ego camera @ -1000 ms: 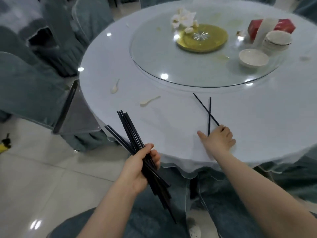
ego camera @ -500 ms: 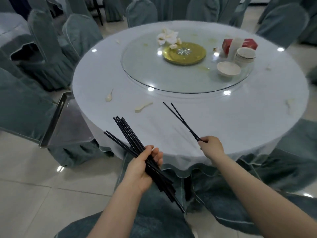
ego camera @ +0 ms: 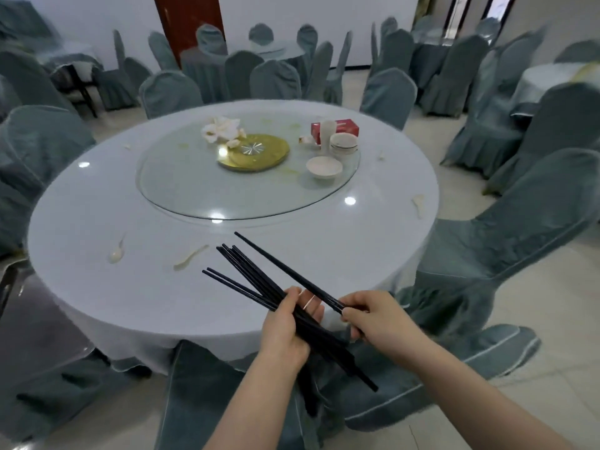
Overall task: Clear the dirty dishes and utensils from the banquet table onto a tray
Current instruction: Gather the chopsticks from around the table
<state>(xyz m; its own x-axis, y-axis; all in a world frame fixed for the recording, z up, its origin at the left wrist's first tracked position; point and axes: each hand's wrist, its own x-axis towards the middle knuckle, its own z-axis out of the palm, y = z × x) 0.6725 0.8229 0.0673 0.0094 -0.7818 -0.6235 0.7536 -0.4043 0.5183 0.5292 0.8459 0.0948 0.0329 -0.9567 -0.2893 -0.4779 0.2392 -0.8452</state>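
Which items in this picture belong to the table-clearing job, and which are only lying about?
Belong to the job:
- black chopsticks bundled in the left hand
- chopstick pair in the right hand
- two white spoons
- shallow bowl
- stacked bowls

Lying about:
- red box
- gold centre disc
- covered chairs

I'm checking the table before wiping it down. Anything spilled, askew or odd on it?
Yes. Yellowish smears stain the glass turntable near the gold plate, and two white spoons lie scattered at odd angles on the tablecloth.
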